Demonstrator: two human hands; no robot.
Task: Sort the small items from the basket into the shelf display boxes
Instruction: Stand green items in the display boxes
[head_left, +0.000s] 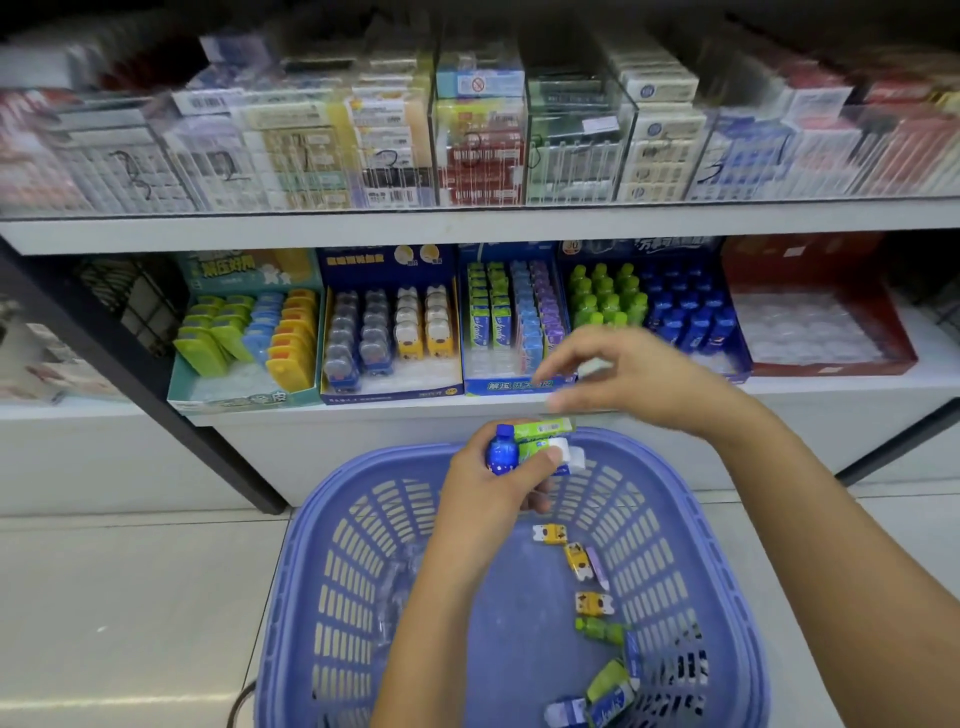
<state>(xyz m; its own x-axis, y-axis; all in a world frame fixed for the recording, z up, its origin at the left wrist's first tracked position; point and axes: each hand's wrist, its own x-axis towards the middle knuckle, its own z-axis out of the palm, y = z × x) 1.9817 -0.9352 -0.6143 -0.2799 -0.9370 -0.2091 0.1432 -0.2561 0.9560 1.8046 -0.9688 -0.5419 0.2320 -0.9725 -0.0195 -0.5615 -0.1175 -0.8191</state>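
A blue plastic basket (322, 545) stands on the floor below the shelf, with several small items (587, 603) lying along its right side. Over its far rim, my left hand (493, 499) is shut on a handful of items: a small blue bottle (501, 454), a green pack (543, 430) and a white piece. My right hand (628, 374) hovers blurred above it, in front of the blue display box (511, 387), fingers apart; whether it holds anything is unclear. Display boxes (395, 332) of small items line the lower shelf.
The red display box (831, 364) at the right holds only a clear tray. A dark shelf post (171, 410) slants down to the floor at the left. The upper shelf carries clear cases of cartons (478, 150). Pale floor tiles surround the basket.
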